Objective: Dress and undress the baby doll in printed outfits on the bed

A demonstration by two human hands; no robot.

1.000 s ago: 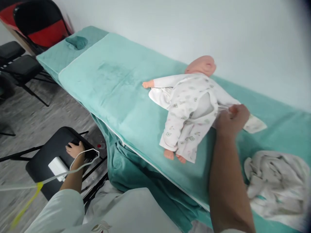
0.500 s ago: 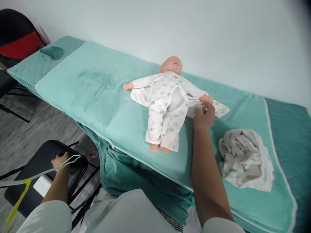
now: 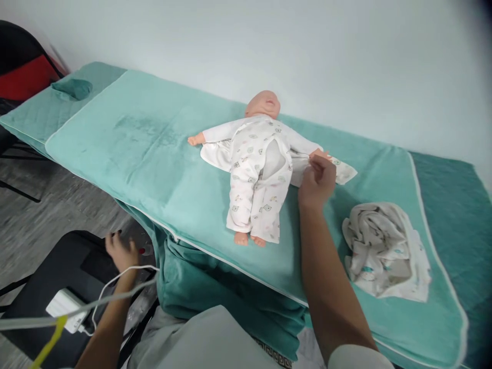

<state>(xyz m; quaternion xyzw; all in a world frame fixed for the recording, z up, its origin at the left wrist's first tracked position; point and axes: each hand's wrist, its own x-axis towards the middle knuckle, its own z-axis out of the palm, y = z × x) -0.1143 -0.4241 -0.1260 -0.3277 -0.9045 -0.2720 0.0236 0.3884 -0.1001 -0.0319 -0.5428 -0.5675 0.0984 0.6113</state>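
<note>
A baby doll (image 3: 258, 169) in a white patterned sleepsuit lies on its back on a teal-covered table (image 3: 154, 154), arms spread, the suit's front hanging open. My right hand (image 3: 317, 178) is at the doll's far sleeve, fingers pinched on the sleepsuit cloth near its small hand. My left hand (image 3: 120, 249) hovers low over a black chair seat (image 3: 57, 266) beside the table, fingers curled, and I cannot make out anything in it.
A crumpled white cloth (image 3: 384, 247) lies on the table to the right of my arm. A small teal bundle (image 3: 72, 88) sits at the far left end. A white charger block (image 3: 63, 309) with a cable rests on the black seat. A red and black chair (image 3: 23, 66) stands behind.
My view swung right and pulled back from the doll. My right hand stayed at the sleeve. My left hand lifted off the chair seat and moved toward the table.
</note>
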